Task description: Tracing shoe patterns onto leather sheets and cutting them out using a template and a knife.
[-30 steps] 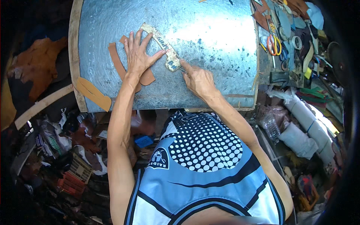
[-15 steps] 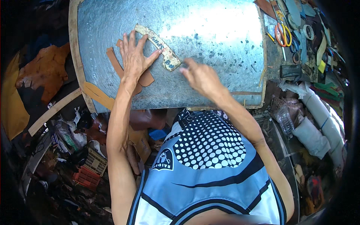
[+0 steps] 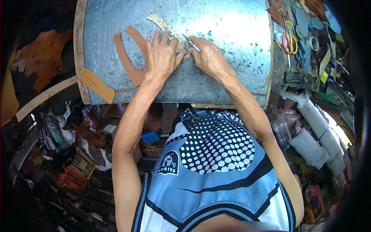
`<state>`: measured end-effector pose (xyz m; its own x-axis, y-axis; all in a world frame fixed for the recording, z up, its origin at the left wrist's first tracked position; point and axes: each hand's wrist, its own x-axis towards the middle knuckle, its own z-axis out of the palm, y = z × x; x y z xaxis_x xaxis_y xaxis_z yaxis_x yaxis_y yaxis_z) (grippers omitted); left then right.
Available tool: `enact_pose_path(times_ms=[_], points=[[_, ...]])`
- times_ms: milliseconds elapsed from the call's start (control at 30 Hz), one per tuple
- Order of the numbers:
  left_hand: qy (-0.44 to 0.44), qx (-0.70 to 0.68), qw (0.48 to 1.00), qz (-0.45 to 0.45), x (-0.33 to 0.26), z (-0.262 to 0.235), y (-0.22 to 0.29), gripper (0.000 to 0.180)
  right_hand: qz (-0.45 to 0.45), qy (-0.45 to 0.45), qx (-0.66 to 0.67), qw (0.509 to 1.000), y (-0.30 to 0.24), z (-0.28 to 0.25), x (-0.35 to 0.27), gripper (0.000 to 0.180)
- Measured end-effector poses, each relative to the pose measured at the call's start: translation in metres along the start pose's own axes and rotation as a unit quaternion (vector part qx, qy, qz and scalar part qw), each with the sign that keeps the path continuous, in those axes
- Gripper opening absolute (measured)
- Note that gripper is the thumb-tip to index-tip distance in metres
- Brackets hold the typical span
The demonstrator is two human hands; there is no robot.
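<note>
My left hand [image 3: 163, 56] lies flat with spread fingers, pressing on a worn, pale curved template [image 3: 164, 25] on the metal-topped table. Its fingers and palm cover part of the template. Just to the right, my right hand [image 3: 210, 56] is closed around a slim pen-like tool [image 3: 191, 43]. The tool's dark tip points up and left near the template's right edge; whether it touches is unclear. Two brown curved leather strips lie left of my left hand: one strip [image 3: 125, 60] fully in sight, the other strip [image 3: 136, 37] partly under that hand.
A tan leather piece [image 3: 97, 86] sits at the table's near left corner. Orange-handled scissors [image 3: 290, 42], a roll of tape [image 3: 313, 43] and leather scraps fill the right side. White wrapped rolls [image 3: 313, 116] stand lower right. Brown hide [image 3: 42, 62] hangs at left.
My left hand has moved right, farther onto the template, uncovering more of the leather strips. My right hand has shifted up, and the pen-like tool now shows in it.
</note>
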<state>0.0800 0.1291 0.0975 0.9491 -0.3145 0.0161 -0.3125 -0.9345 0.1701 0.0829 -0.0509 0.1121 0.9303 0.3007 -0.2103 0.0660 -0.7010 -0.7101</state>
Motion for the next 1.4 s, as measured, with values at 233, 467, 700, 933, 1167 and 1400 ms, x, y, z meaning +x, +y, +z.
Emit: enact_pose_path(times_ms=[233, 467, 700, 933, 1167, 1400], points=[[0.039, -0.024, 0.999, -0.014, -0.007, 0.010, 0.008, 0.036, -0.087, 0.098, -0.026, 0.991, 0.007, 0.026, 0.018, 0.027], [0.020, -0.030, 0.999, -0.020, -0.009, 0.012, 0.008, 0.044, -0.077, 0.079, -0.049, 0.993, 0.000, 0.027, 0.022, 0.026], [0.033, -0.028, 0.999, -0.010, -0.011, 0.017, 0.006, 0.041, -0.086, 0.087, -0.038, 0.992, -0.001, 0.030, 0.009, 0.027], [0.020, -0.001, 1.000, 0.003, -0.009, 0.014, 0.005, 0.041, -0.002, 0.029, -0.035, 0.999, -0.012, 0.022, -0.010, 0.031], [0.003, 0.015, 1.000, 0.007, -0.008, 0.010, 0.006, 0.041, -0.034, 0.048, -0.035, 0.998, -0.010, 0.021, -0.030, 0.022], [0.010, 0.015, 1.000, 0.007, -0.007, 0.014, 0.006, 0.041, -0.011, 0.042, -0.044, 0.998, -0.012, 0.020, -0.051, 0.021]])
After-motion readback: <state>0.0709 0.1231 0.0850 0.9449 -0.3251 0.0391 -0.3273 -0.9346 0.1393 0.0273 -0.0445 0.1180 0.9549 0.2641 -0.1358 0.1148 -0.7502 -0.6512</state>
